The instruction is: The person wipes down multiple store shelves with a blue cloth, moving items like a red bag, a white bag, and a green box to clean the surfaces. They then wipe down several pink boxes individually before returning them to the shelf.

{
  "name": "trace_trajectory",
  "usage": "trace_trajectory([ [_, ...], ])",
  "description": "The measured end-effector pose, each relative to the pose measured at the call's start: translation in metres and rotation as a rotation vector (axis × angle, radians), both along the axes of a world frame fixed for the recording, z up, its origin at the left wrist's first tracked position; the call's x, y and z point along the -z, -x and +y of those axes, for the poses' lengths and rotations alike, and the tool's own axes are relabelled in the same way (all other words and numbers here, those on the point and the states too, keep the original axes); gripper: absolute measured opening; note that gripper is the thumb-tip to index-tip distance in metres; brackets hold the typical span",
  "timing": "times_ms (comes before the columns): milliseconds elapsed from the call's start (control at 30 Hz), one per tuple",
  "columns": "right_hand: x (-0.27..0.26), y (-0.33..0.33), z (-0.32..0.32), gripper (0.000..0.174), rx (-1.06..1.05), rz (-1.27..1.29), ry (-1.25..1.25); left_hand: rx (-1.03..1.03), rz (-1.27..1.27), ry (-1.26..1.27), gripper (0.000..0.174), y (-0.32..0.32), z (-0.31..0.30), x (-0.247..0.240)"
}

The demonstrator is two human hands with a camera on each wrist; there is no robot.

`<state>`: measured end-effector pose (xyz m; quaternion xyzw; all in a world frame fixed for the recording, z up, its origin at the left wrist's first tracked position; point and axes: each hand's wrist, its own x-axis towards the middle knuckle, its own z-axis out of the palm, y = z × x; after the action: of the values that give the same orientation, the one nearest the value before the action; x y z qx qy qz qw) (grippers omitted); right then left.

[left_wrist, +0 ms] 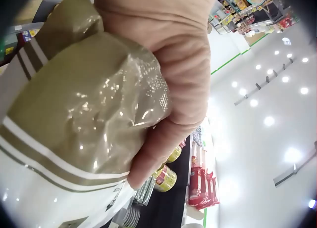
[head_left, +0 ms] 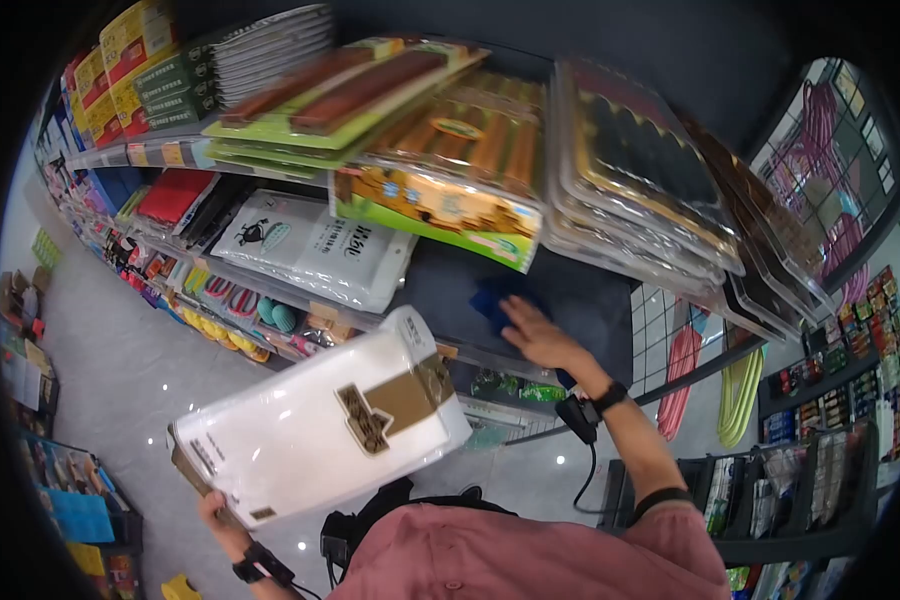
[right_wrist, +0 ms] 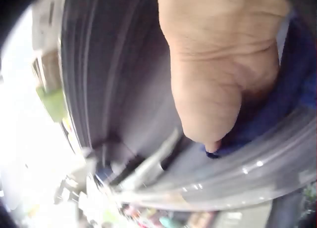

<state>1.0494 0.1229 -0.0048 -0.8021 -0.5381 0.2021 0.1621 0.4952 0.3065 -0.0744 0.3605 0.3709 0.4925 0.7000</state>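
A large plastic-wrapped white pack with gold-brown ends (head_left: pixel 300 445) is tilted in front of the shelf, over the aisle. My left hand (head_left: pixel 215 510) grips it by the lower left end; in the left wrist view the fingers (left_wrist: pixel 185 97) curl over its crinkled gold wrapping (left_wrist: pixel 94 104). On the dark shelf board (head_left: pixel 590 300), my right hand (head_left: pixel 545 338) presses a dark blue cloth (head_left: pixel 488 305) with fingers extended. The cloth (right_wrist: pixel 267 124) also shows under the palm in the right wrist view, which is blurred. Most of the right fingers are hidden there.
Above the shelf board, packaged wooden chopsticks (head_left: pixel 490 130) and black-and-gold blister packs (head_left: pixel 645 150) overhang it. A white plastic packet (head_left: pixel 310 245) lies left of the cloth. A wire grid with hangers (head_left: pixel 680 370) stands to the right, black display racks (head_left: pixel 780 490) behind it.
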Motion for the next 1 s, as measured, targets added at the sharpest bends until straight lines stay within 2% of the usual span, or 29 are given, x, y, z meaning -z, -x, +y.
trace_trajectory([
  [33, 0.008, 0.007, 0.018, 0.057, -0.043, -0.222, 0.075, -0.049, 0.003, 0.012, 0.066, 0.002, -0.003, -0.002],
  [67, 0.012, 0.007, 0.035, 0.057, -0.083, -0.267, 0.076, -0.112, 0.082, 0.005, 0.066, 0.004, -0.013, -0.005],
  [100, 0.011, 0.007, 0.052, 0.058, -0.122, -0.311, 0.079, -0.075, 0.068, 0.003, 0.067, 0.014, -0.015, 0.001],
  [167, 0.008, 0.006, 0.09, 0.057, -0.157, -0.267, 0.095, -0.202, -0.062, 0.022, 0.067, -0.011, -0.032, -0.02],
  [300, -0.001, -0.013, 0.156, 0.05, -0.169, -0.232, 0.147, -0.09, -0.064, 0.072, 0.068, -0.012, -0.025, -0.017],
  [367, 0.034, -0.06, 0.167, 0.048, -0.129, -0.158, 0.083, -0.032, -0.058, 0.076, 0.069, -0.012, -0.016, -0.016],
  [467, 0.059, -0.096, 0.13, 0.049, -0.043, -0.13, -0.029, 0.05, -0.057, 0.065, 0.07, -0.013, -0.004, -0.013],
  [567, 0.067, -0.117, 0.054, 0.054, 0.092, -0.252, -0.132, 0.126, -0.053, 0.064, 0.071, -0.019, 0.006, -0.009],
  [600, 0.057, -0.117, 0.029, 0.055, 0.169, -0.163, -0.141, 0.124, -0.052, 0.078, 0.07, -0.026, 0.008, -0.012],
  [667, 0.017, -0.1, -0.008, 0.058, 0.384, -0.202, 0.079, 0.095, -0.056, 0.108, 0.07, -0.042, 0.013, -0.02],
  [700, -0.002, -0.091, -0.017, 0.059, 0.516, -0.329, 0.31, 0.109, -0.057, 0.107, 0.07, -0.048, 0.016, -0.022],
  [733, 0.004, -0.098, -0.031, 0.059, 0.529, -0.331, 0.308, 0.132, -0.073, 0.098, 0.07, -0.054, 0.018, -0.024],
  [800, 0.014, -0.102, -0.051, 0.056, 0.931, -0.227, 0.269, 0.162, -0.093, 0.083, 0.07, -0.063, 0.023, -0.026],
  [900, 0.02, -0.087, -0.064, 0.058, 0.956, -0.208, 0.288, 0.188, -0.088, 0.113, 0.071, -0.067, 0.033, -0.02],
  [967, 0.045, -0.077, -0.07, 0.064, 1.035, -0.265, 0.178, 0.24, -0.108, 0.096, 0.073, -0.063, 0.039, -0.01],
  [1000, 0.043, -0.064, -0.064, 0.066, 1.062, -0.184, 0.211, 0.28, -0.122, 0.075, 0.076, -0.063, 0.042, -0.007],
])
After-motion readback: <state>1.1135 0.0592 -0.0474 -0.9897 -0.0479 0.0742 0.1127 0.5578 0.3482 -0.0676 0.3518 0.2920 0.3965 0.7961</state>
